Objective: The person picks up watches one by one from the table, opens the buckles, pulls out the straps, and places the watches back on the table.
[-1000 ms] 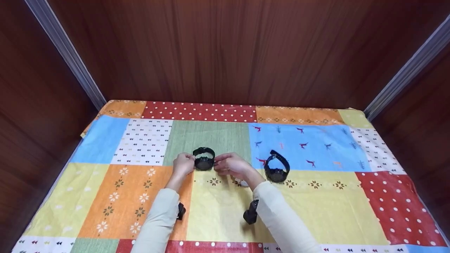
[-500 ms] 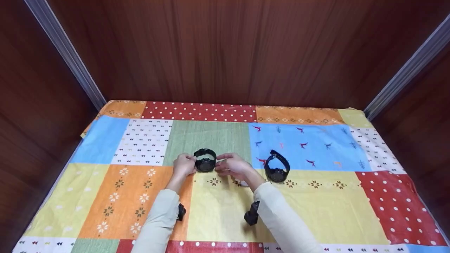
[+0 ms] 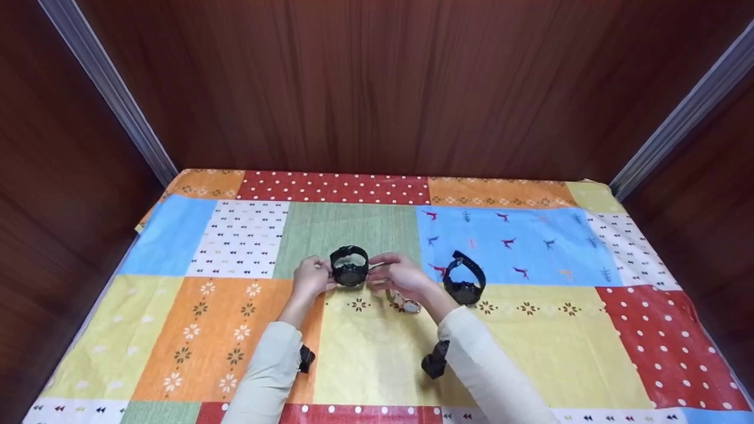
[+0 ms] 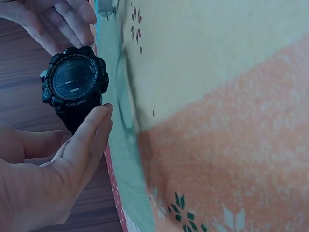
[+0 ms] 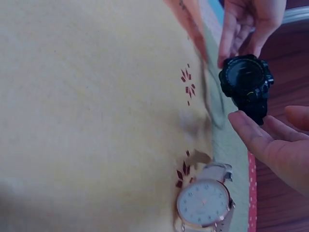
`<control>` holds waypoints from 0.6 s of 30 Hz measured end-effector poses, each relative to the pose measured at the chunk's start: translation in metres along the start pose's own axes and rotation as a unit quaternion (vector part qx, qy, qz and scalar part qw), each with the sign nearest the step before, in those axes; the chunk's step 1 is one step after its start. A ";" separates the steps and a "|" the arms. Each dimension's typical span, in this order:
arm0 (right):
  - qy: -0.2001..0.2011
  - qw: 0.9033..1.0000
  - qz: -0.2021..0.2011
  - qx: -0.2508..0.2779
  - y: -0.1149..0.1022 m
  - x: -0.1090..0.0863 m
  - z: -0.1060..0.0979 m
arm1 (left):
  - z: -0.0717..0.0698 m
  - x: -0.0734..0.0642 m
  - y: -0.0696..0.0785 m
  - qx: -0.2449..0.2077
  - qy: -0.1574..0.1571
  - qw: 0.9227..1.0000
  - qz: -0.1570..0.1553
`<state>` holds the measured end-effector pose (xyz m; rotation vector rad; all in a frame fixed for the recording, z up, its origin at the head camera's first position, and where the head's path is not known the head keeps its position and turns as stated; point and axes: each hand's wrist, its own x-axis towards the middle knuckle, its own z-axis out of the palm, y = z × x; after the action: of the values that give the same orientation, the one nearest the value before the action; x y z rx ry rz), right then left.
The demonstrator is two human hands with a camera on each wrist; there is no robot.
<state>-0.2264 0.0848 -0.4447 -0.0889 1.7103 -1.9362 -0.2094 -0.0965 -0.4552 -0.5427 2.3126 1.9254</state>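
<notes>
Head view: a black digital sport watch (image 3: 350, 274) is just below the frame's centre, between the left hand (image 3: 312, 277) and the right hand (image 3: 403, 277). A second black watch (image 3: 463, 292) lies right of centre on the patchwork tablecloth (image 3: 530, 353).

Left wrist view: at lower left, the left hand's fingers are extended to the sport watch, thumb apart.

Right wrist view: the right hand's fingers are straight at the strap, uncurled; firm contact cannot be told. A white-dialled wristwatch (image 5: 203, 203) lies at lower right.

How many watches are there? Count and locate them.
3 visible: black watch between left hand and right hand; white watch near right hand; second black watch farther right.
</notes>
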 end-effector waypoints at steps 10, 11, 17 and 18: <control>-0.001 1.000 -0.021 -0.024 -0.007 -0.019 -0.019 | 0.010 -0.010 0.009 -0.045 -0.044 0.998 0.000; -0.002 1.000 -0.021 -0.023 -0.007 -0.020 -0.022 | 0.011 -0.011 0.010 -0.048 -0.048 0.998 0.001; -0.013 0.999 -0.031 -0.011 -0.012 -0.030 -0.034 | 0.017 -0.017 0.013 -0.065 -0.078 0.995 0.009; -0.015 0.999 -0.033 -0.010 -0.013 -0.032 -0.035 | 0.018 -0.019 0.014 -0.068 -0.083 0.994 0.009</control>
<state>-0.2180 0.1312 -0.4294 -0.1829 1.7279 -1.9541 -0.1995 -0.0733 -0.4401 -0.3599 2.1048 2.0618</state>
